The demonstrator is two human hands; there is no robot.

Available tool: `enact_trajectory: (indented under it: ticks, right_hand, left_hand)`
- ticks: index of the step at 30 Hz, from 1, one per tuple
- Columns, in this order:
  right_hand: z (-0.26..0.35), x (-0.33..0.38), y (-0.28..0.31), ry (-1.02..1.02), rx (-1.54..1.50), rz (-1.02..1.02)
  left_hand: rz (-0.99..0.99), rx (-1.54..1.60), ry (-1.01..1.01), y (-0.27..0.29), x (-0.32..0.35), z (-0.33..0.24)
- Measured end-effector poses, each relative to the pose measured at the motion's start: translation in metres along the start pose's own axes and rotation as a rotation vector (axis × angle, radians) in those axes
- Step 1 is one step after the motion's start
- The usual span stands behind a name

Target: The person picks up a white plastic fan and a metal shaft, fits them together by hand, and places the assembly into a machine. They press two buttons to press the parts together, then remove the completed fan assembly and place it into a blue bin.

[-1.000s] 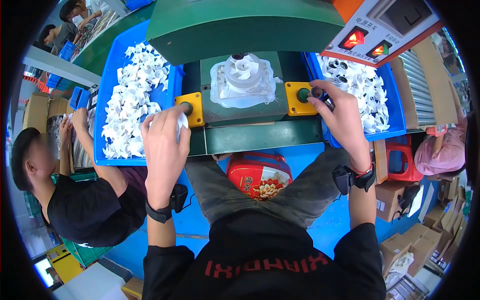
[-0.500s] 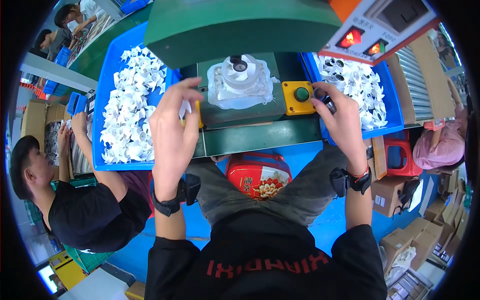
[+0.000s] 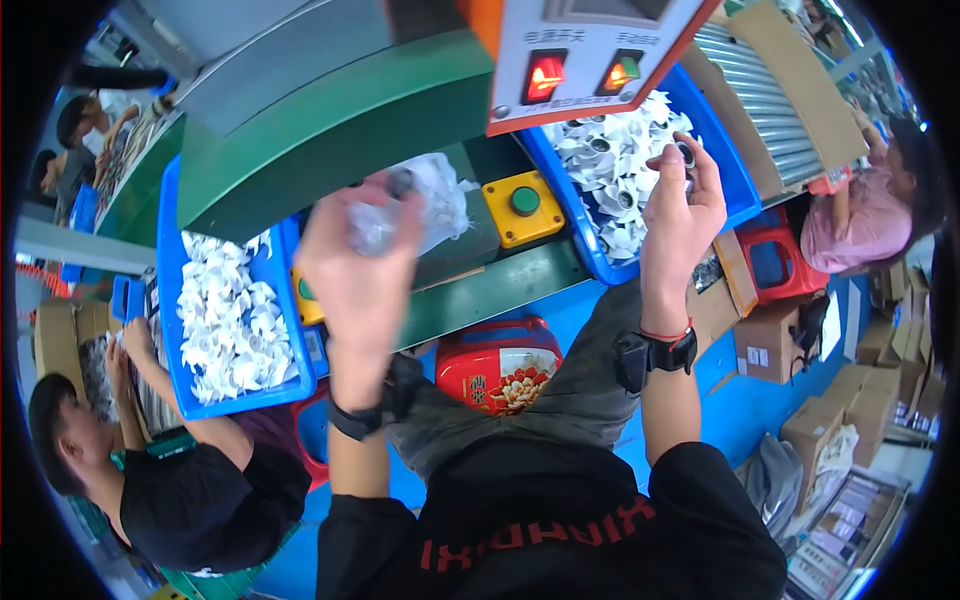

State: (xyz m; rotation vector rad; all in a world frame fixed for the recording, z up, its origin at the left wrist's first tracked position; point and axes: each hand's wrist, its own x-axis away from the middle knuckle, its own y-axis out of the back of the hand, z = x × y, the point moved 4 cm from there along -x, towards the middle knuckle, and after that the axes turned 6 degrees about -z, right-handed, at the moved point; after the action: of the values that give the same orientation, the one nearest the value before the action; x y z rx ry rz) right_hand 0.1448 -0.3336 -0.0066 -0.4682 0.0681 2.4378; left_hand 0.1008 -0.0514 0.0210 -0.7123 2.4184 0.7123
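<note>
My left hand (image 3: pixel 360 265), smeared by motion, reaches over the translucent-wrapped fixture (image 3: pixel 445 200) under the green machine head (image 3: pixel 340 145). Its thumb and fingers are around a dark-centred white piece there; whether they grip it is too blurred to tell. My right hand (image 3: pixel 680 220) is raised over the near right part of the right blue bin (image 3: pixel 740 205), palm toward me. Pinched in its curled fingers is a small black ring (image 3: pixel 686 156). White fan wheels (image 3: pixel 625 165), some with dark centres, fill that bin.
Yellow button boxes with green buttons stand right (image 3: pixel 525 210) and left (image 3: pixel 306 298) of the fixture. A left blue bin (image 3: pixel 245 396) holds white fan wheels. A control panel (image 3: pixel 590 85) with lit switches overhangs the bench. A co-worker (image 3: pixel 200 480) sits at the left.
My view has swung to the right. My left hand has come in over the fixture. The right hand has moved from beside the button box to above the right bin, turning palm inward.
</note>
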Motion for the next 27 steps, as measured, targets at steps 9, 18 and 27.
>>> enact_trajectory:
  ticks: [9, 18, 27]
  right_hand:
    - [-0.010, -0.006, 0.000, -0.188, -0.230, -0.027]
    - [0.038, 0.048, -0.080, -0.010, -0.017, 0.595]
    - [0.048, 0.072, -0.155, 0.112, -0.225, 0.812]
  left_hand:
    - [0.333, -0.157, -0.287, -0.088, 0.008, -0.051]
    - [0.125, -0.623, -0.465, -0.036, -0.013, 0.005]
    - [0.264, -0.731, -0.434, -0.027, -0.009, 0.012]
